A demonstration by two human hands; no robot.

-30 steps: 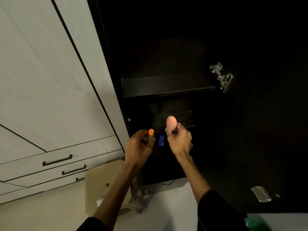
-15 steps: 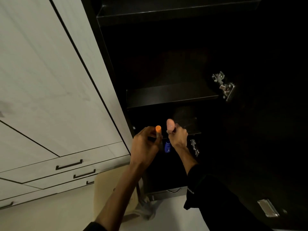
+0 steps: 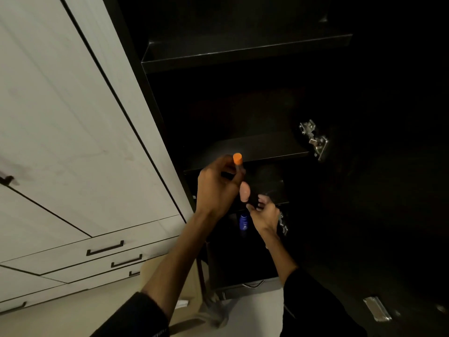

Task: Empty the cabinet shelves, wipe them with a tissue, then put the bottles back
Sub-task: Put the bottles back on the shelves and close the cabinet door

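Two hands at the dark cabinet, each closed on a bottle.

From left to right, we see pale drawer fronts with a black handle [image 3: 105,248], then the open dark cabinet [image 3: 245,53] with its shelves. Our left hand [image 3: 216,188] is clamped around a dark orange-capped bottle [image 3: 237,159], held in front of the middle shelf [image 3: 264,147]. Just right and lower, our right hand [image 3: 263,214] grips a dark bottle with a pink rounded cap [image 3: 244,192]. A blue bottle [image 3: 244,222] stands on the shelf below, between the wrists; its white label is too blurred to read. Metal hinges [image 3: 314,139] sit at the right.
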